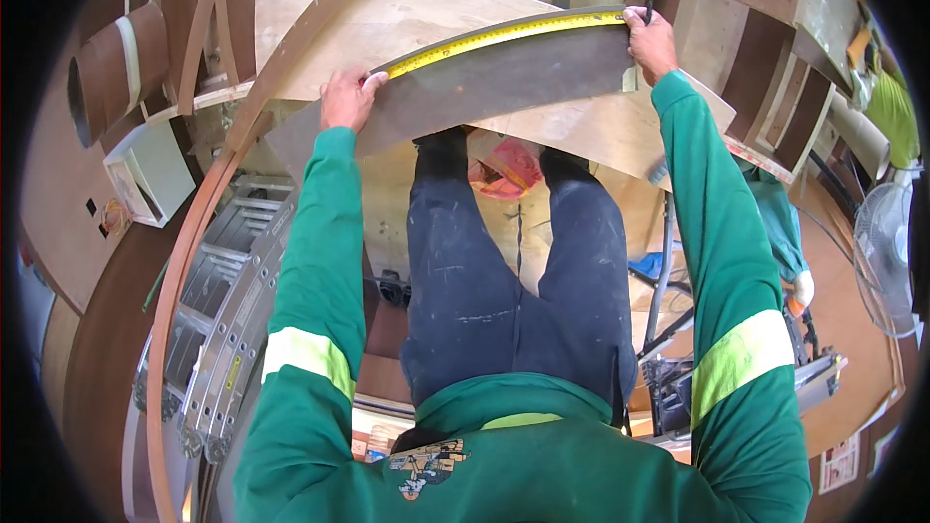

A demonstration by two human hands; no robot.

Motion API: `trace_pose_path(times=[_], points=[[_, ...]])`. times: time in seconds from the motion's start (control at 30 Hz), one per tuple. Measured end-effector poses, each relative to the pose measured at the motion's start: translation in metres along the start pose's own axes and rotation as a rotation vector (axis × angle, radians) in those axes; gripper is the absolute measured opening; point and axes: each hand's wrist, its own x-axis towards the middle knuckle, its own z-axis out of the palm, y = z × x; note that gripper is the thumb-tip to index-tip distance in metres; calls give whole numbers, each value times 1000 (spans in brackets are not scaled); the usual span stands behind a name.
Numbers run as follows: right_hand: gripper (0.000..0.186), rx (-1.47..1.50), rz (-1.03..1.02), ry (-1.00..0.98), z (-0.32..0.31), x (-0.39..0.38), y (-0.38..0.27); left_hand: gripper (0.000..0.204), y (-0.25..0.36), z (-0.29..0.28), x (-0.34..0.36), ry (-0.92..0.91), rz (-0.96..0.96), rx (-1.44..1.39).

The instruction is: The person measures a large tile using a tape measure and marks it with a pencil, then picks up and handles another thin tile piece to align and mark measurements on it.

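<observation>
A yellow tape measure (504, 37) is stretched along the far edge of a grey-brown board (504, 87), which lies over a pale plywood sheet (407, 15). At the tape's left end my left hand (349, 100) is closed, its thumb against the blade; any tape case is hidden under the fingers. My right hand (652, 44) is closed at the other end, thumb by the blade's tip. From that same hand a dark pencil or marker (649, 2) sticks up. A small piece of pale tape (630, 79) is on the board beside my right wrist.
A long curved brown strip (228, 160) crosses the left side, near a folded aluminium ladder (228, 329). Farther left are a brown tube (116, 73) and a white box (150, 172). On the right stand a fan (882, 247) and a person in a yellow-green top (891, 116).
</observation>
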Motion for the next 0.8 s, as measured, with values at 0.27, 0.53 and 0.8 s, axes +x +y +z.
trace_pose_path(times=[0.27,0.53,0.8], points=[[33,209,102,239,-21,-18,-21,46,5,-4,-4,36,1,30],[62,413,82,-247,-73,-27,-30,47,10,2,1,15,8,-7],[41,188,-153,-469,-5,-65,-76,49,6,-9,2,-61,-81,7]])
